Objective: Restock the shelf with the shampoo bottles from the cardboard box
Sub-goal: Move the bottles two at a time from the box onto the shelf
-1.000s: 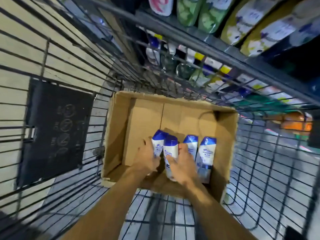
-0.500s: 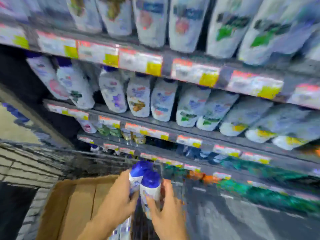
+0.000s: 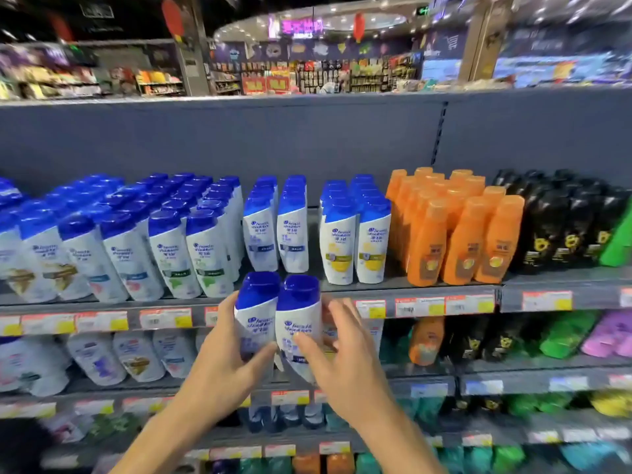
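left hand (image 3: 222, 360): we see it grasping the left shampoo bottle (image 3: 254, 316), thumb across the front low on the label, fingers round its left side.
right hand (image 3: 345, 357): thumb pressed on the front of the right shampoo bottle (image 3: 297, 323), fingers spread past its right edge; we can't tell if they curl behind it.
two bottles: white with blue caps, upright, side by side and touching, held in front of the top shelf's edge (image 3: 427, 302), just below the shelved row.
top shelf: we count many same-brand white bottles with blue caps (image 3: 208, 248) in rows at left and centre, two yellow-labelled ones (image 3: 355, 248) right of centre, then orange bottles (image 3: 458, 230), then black bottles (image 3: 561, 227) far right.
gap: the held pair sits right under two matching blue-labelled bottles (image 3: 277, 234) at the shelf front.
price tags (image 3: 164, 318): a strip runs along the shelf edge.
lower shelves: more bottles, blurred.
cardboard box: out of view.
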Demonstrator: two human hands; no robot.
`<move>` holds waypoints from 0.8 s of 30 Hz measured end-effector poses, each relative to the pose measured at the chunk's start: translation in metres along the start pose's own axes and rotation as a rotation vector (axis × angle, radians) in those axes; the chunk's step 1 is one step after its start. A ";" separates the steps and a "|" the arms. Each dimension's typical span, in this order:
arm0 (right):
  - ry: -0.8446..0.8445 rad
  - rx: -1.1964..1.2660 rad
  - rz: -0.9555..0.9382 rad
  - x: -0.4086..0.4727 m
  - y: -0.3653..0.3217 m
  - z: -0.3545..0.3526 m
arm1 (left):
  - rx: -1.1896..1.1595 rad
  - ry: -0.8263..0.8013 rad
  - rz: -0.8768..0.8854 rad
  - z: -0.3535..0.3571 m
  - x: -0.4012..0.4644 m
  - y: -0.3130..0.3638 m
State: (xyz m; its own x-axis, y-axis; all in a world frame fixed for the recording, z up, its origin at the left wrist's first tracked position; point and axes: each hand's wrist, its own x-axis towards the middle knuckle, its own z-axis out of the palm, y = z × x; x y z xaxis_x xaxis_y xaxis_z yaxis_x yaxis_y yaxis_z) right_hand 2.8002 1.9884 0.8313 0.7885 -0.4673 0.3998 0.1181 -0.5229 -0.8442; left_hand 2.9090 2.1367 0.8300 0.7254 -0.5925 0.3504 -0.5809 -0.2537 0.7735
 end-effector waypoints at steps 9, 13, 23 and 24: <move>0.065 0.136 0.009 0.103 0.001 0.009 | 0.015 0.052 -0.024 -0.038 0.071 0.052; 0.091 0.149 0.070 0.123 0.023 0.030 | 0.020 0.057 -0.050 -0.047 0.085 0.049; 0.216 0.086 0.065 0.155 0.039 0.049 | -0.034 0.054 -0.034 -0.059 0.112 0.040; 0.246 0.065 0.052 0.156 0.039 0.051 | -0.039 0.048 -0.025 -0.059 0.113 0.041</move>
State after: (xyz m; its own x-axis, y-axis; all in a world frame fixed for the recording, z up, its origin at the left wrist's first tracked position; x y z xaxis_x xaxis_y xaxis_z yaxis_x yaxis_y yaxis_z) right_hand 2.9581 1.9311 0.8424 0.6251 -0.6558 0.4233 0.1258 -0.4506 -0.8838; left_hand 2.9885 2.1046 0.9322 0.7570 -0.5485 0.3550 -0.5482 -0.2376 0.8019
